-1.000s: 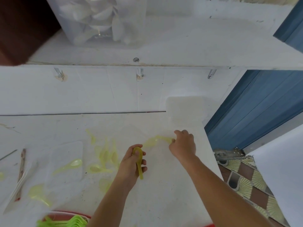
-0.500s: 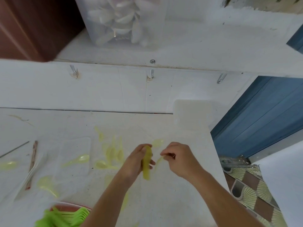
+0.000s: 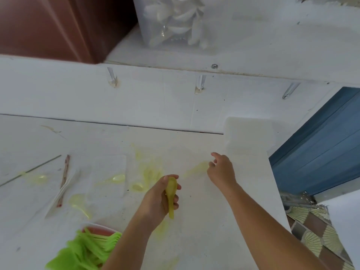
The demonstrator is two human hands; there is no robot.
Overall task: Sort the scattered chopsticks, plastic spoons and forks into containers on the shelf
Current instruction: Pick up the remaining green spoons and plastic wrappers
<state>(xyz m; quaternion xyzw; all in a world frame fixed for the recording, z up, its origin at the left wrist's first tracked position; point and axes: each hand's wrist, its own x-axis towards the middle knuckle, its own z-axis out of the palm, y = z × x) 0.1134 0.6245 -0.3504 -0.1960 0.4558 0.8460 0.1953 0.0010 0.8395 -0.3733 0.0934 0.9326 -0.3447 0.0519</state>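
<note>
Reaching back out to the right of centre, the right hand (image 3: 222,172) has left the left hand (image 3: 157,199), beside which it pinched a spoon half a second ago. Its fingers (image 3: 215,154) are now loosely spread and empty just beside a pale loose spoon (image 3: 195,168) on the desk (image 3: 224,240); contact cannot be told. The left hand's fingers remain curled round a yellow spoon (image 3: 171,195), probably several nested, so gathering continues and nothing here has yet gone to the shelf (image 3: 272,45). At upper centre, a clear container (image 3: 171,22) on that shelf holds white spoons (image 3: 175,14). At lower left, a red bowl (image 3: 97,230) carries green forks (image 3: 87,250). Other spoons (image 3: 118,178) and wrapped chopsticks (image 3: 65,176) lie scattered at left.
</note>
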